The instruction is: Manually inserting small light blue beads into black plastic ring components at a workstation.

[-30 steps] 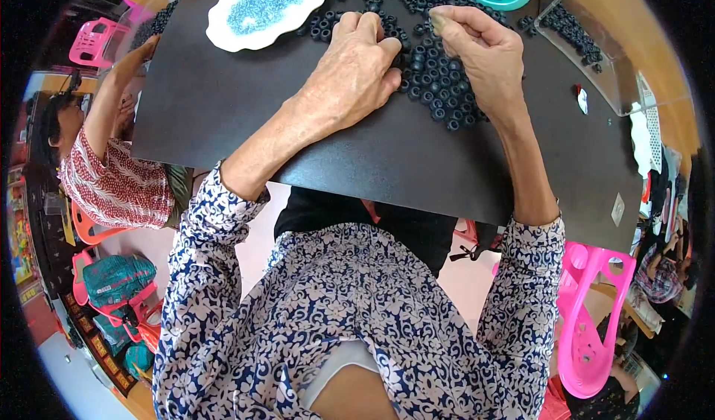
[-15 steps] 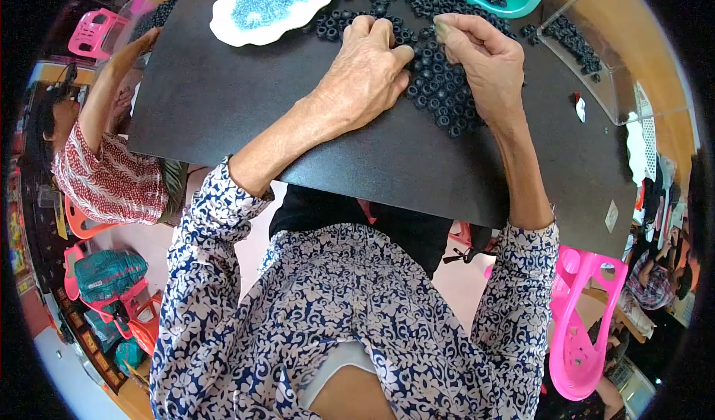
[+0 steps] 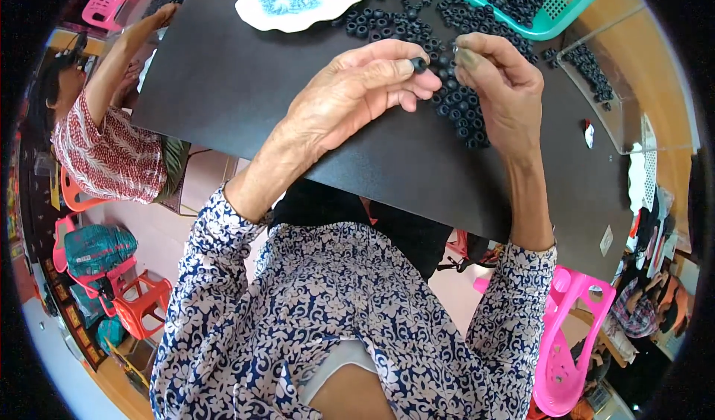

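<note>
Co-worker (image 3: pixel 89 144): at the left edge of the frame a person in a red patterned top sat by my table (image 3: pixel 246 100), one arm reaching up along its left side.
White dish (image 3: pixel 257 7): at the top, left of centre, it held small blue beads.
Left hand (image 3: pixel 357 96): above the middle of the frame my fingers were closed on one small black ring (image 3: pixel 418 65), pinched between thumb and fingertip, lifted clear of the dark table.
Ring pile (image 3: pixel 462 111): loose black rings lay scattered on the table just below and behind both hands.
Right hand (image 3: pixel 503 85): just right of the ring, my fingertips were pinched together on something too small to make out, nearly touching my left fingertips.
Green basket (image 3: pixel 555 21): upper right, filled with more black rings.
</note>
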A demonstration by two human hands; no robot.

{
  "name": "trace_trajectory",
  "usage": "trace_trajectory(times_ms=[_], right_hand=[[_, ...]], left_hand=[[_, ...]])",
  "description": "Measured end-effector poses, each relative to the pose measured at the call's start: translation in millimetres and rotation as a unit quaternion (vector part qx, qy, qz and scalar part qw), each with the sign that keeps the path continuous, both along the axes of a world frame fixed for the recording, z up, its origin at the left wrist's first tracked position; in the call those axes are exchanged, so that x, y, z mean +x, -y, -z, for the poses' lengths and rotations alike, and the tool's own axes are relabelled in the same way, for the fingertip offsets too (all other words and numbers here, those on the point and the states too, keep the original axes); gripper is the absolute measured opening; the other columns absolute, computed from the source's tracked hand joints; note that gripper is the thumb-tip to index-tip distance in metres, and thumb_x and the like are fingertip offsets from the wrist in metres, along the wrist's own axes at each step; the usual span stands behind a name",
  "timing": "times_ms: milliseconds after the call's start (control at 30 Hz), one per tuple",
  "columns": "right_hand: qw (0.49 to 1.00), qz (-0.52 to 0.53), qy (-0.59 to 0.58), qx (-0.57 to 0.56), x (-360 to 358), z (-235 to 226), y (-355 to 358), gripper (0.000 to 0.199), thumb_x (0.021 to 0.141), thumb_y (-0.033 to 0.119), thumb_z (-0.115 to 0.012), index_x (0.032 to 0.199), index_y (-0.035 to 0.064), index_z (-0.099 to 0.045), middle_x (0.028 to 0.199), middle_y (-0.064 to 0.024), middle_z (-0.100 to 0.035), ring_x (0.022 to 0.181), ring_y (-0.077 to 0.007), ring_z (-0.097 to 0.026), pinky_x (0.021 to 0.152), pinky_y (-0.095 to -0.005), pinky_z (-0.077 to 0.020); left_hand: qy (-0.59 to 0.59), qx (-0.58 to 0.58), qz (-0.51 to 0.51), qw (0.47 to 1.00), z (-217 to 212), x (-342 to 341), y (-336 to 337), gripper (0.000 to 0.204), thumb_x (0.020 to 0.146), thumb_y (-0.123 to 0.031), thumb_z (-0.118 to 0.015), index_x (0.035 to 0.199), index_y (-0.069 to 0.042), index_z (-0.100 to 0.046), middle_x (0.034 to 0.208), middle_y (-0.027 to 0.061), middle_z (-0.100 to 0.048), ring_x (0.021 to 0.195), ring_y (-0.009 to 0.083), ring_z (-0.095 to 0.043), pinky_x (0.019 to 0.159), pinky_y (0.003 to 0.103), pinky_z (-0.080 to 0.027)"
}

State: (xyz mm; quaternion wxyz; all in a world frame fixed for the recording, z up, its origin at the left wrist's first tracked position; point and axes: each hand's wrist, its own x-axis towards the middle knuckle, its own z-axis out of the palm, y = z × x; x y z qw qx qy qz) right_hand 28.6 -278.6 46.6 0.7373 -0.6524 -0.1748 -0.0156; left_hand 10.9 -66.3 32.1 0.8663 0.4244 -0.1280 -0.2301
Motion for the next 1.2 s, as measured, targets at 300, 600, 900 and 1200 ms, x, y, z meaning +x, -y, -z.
trace_trajectory(times_ms=[300, 600, 900, 1200], right_hand=[[0.996, -0.034, 0.021, -0.078, 6, 2, -2, 0.018, 0.088, -0.002, -0.064, 0.106, -0.0028, -0.067, 0.093, -0.0028, -0.066, 0.078, -0.0072, -0.058, 0.070, -0.0207, -0.0475], [0.996, -0.053, -0.008, -0.072, 13, 0, -10, 0.018, 0.086, 0.001, -0.069, 0.104, -0.0017, -0.068, 0.095, -0.0019, -0.066, 0.082, -0.0061, -0.060, 0.073, -0.0188, -0.0482], [0.997, -0.050, -0.042, -0.035, 19, 4, -21, 0.019, 0.085, 0.000, -0.069, 0.104, -0.0015, -0.068, 0.096, -0.0026, -0.066, 0.084, -0.0074, -0.061, 0.076, -0.0189, -0.0490], [0.991, -0.060, 0.007, -0.117, 22, 5, -24, 0.017, 0.086, -0.004, -0.067, 0.102, -0.0033, -0.068, 0.096, -0.0043, -0.066, 0.086, -0.0082, -0.061, 0.075, -0.0189, -0.0488]], left_hand=[[0.000, -0.019, -0.020, 1.000, 9, 7, 3, 0.028, 0.097, -0.010, -0.054, 0.118, 0.007, -0.056, 0.102, 0.0175, -0.066, 0.093, 0.0200, -0.064, 0.085, 0.028, -0.052], [-0.022, -0.047, -0.020, 0.998, 13, 19, 1, 0.027, 0.097, -0.010, -0.054, 0.119, 0.005, -0.056, 0.102, 0.0136, -0.066, 0.094, 0.0173, -0.063, 0.084, 0.027, -0.052], [0.097, 0.159, -0.112, 0.976, 13, 16, -9, 0.026, 0.092, -0.008, -0.061, 0.117, 0.000, -0.063, 0.099, 0.0036, -0.063, 0.090, 0.0108, -0.058, 0.085, 0.023, -0.048], [0.080, 0.184, -0.141, 0.969, 11, 16, -7, 0.022, 0.089, -0.009, -0.064, 0.109, 0.001, -0.065, 0.086, -0.0039, -0.060, 0.080, 0.0024, -0.054, 0.072, 0.017, -0.045]])
